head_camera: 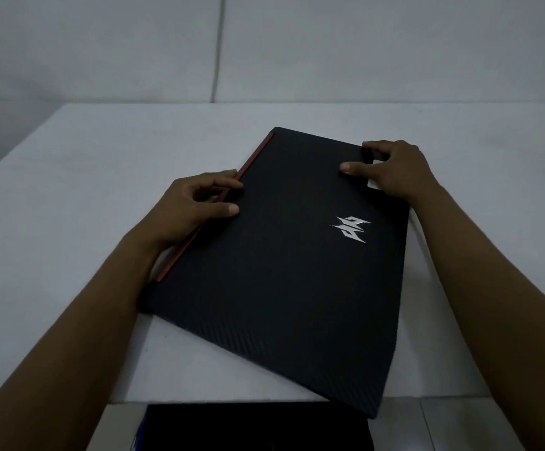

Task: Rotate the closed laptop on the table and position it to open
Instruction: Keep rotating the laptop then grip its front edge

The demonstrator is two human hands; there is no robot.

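Observation:
A closed black laptop (pixel 274 255) with a carbon-weave lid and a silver logo lies skewed on the white table (pixel 69 177). Its red hinge strip runs along the left edge, and its near right corner hangs over the table's front edge. My left hand (pixel 190 203) grips the hinge edge, thumb on the lid and fingers curled over the red strip. At the far right corner my right hand (pixel 395 167) holds the laptop, thumb on top and fingers around the edge.
A pale wall (pixel 264 43) stands right behind the table. Below the table's front edge a dark object (pixel 258 428) sits on the tiled floor. Bare tabletop lies to the left and right of the laptop.

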